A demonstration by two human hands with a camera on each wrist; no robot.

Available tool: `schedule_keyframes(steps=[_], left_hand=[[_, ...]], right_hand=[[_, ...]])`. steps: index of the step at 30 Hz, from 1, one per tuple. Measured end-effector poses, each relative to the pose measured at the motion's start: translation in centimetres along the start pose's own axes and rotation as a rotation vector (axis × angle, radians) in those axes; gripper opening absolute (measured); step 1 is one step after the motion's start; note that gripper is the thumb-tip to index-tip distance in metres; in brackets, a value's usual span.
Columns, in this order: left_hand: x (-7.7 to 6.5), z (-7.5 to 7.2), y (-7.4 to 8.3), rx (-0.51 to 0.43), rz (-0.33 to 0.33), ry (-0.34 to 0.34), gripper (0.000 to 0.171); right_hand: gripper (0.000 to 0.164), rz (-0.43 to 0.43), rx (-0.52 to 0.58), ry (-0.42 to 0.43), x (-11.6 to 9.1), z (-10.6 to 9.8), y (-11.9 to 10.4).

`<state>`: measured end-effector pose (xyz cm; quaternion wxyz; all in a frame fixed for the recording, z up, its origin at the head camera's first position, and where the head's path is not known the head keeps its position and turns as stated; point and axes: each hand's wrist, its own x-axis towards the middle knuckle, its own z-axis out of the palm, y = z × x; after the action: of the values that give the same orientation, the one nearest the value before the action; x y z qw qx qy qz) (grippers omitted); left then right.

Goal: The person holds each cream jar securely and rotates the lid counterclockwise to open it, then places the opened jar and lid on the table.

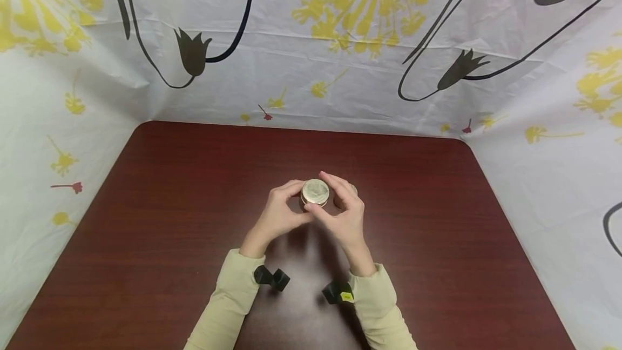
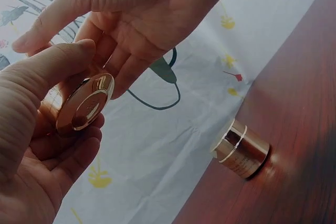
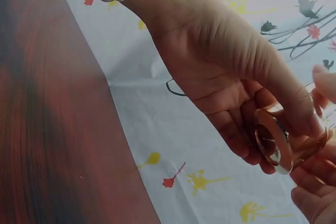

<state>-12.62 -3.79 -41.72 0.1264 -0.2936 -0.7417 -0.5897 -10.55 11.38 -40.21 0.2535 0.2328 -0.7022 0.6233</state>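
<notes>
the left hand [image 1: 281,210] and right hand [image 1: 347,215] grip a round, shiny gold, metallic-looking container [image 1: 315,192] above the reddish-brown worktop [image 1: 194,188], probably light, stiff and slippery, best pinched by its rim.

Gold container [image 1: 315,192] — yellow-flowered white cloth [image 1: 277,72]

Right hand [image 3: 239,69] centre-right grips gold round item [image 3: 283,148], lower right; left hand [image 3: 317,190] at right edge; worktop [image 3: 58,114] left.
</notes>
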Motion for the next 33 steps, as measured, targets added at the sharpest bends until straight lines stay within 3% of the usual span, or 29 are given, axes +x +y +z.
schedule_keyframes(steps=[2, 6, 9, 11, 13, 19, 24, 29, 33], left_hand=[[0.0, 0.0, 0.3, 0.009, 0.002, 0.006, 0.050], [0.3, -0.4, 2.4, 0.033, 0.013, 0.014, 0.048], [0.5, -0.8, 4.0, 0.037, 0.004, 0.004, 0.044], [0.5, -0.9, 4.2, 0.030, -0.006, -0.011, 0.044], [0.4, -0.9, 3.8, 0.020, -0.009, -0.029, 0.044], [-0.1, -0.2, 0.5, -0.007, 0.008, -0.083, 0.044], [-0.3, -0.1, 0.0, -0.053, 0.004, -0.129, 0.039], [-0.4, -0.1, -0.1, -0.069, -0.010, -0.158, 0.040], [-0.3, 0.0, -0.1, -0.073, -0.011, -0.138, 0.040]], right_hand=[[0.059, 0.010, -0.034, 0.007, -0.1, 0.0, -0.1], [0.058, 0.025, -0.116, 0.016, -0.1, 0.1, -0.5], [0.055, 0.027, -0.132, -0.017, 0.2, 0.0, -1.1], [0.052, 0.029, -0.095, -0.068, 0.5, -0.3, -1.2], [0.051, 0.027, -0.031, -0.141, 0.8, -0.8, -0.9], [0.048, 0.093, 0.189, -0.419, 1.8, -2.6, 0.8], [0.047, 0.085, 0.273, -0.588, 2.8, -3.5, 1.3], [0.050, 0.018, 0.343, -0.679, 3.2, -3.6, 1.6], [0.060, -0.014, 0.319, -0.634, 3.0, -3.3, 1.9]])
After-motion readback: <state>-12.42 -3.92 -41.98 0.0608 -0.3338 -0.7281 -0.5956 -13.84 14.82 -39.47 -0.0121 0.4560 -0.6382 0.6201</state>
